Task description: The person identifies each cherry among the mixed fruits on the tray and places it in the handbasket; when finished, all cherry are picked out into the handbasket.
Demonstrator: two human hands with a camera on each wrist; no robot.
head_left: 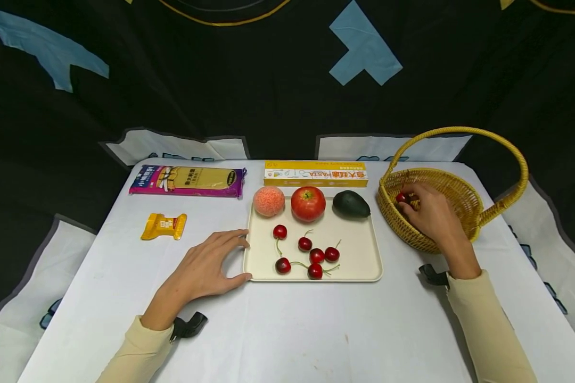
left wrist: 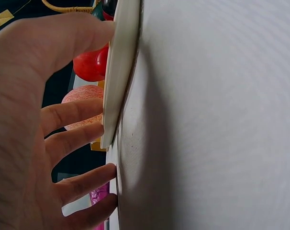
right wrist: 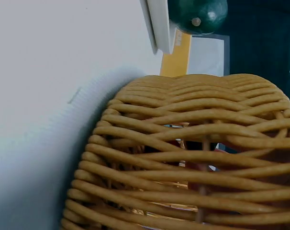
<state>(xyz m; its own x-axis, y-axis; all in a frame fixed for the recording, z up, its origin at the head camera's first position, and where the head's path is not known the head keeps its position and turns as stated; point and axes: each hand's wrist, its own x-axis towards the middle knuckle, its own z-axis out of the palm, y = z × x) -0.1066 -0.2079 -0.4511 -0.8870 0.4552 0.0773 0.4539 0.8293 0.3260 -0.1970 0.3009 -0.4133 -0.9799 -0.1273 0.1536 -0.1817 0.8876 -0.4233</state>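
Observation:
My right hand (head_left: 431, 213) reaches into the wicker basket (head_left: 402, 230) and pinches a dark red cherry (head_left: 401, 197) between thumb and fingers. In the right wrist view, the basket's woven wall (right wrist: 183, 177) hides most of this hand. On the other side, my left hand (head_left: 208, 265) rests at the left edge of a cream tray (head_left: 263, 244), its thumb and fingertips at the rim and the fingers spread. Several cherries (head_left: 317, 256) with green stems lie on the tray. Along its back edge sit a rough pink-orange ball-shaped fruit (head_left: 269, 201), a red apple (head_left: 308, 204) and a dark green avocado (head_left: 351, 205).
Behind the tray lies a yellow and white pasta box (head_left: 315, 174). A purple and gold food packet (head_left: 189, 181) is at the back left, with a small orange-yellow wrapped snack (head_left: 164, 226) in front of it. The basket's tall handle (head_left: 460, 129) arches above the right side of the white table (head_left: 306, 330).

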